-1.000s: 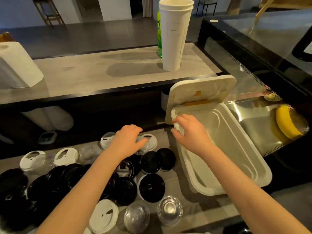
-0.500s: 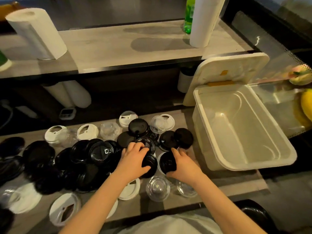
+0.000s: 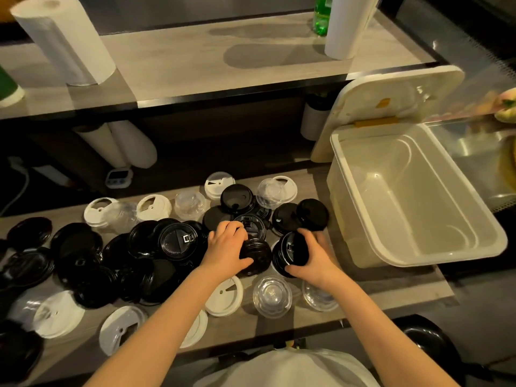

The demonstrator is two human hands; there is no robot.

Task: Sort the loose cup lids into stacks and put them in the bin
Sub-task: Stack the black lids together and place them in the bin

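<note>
Several loose black lids (image 3: 178,241), white lids (image 3: 223,297) and clear dome lids (image 3: 272,296) lie scattered over the lower wooden counter. My left hand (image 3: 227,247) grips a black lid (image 3: 258,258) flat near the counter's middle. My right hand (image 3: 314,258) holds a second black lid (image 3: 291,251) tilted on edge just to its right. The empty white bin (image 3: 418,255) stands open at the right, its hinged cover (image 3: 391,104) leaning back.
A paper towel roll (image 3: 64,40), a white cup stack (image 3: 346,26) and a green bottle (image 3: 321,15) stand on the upper shelf. A small timer (image 3: 118,177) sits under the shelf. A glass display case is at the far right.
Both hands left the bin's rim and came down to the lid pile. Each closed on a black lid, and the right one has tipped its lid up on edge.
</note>
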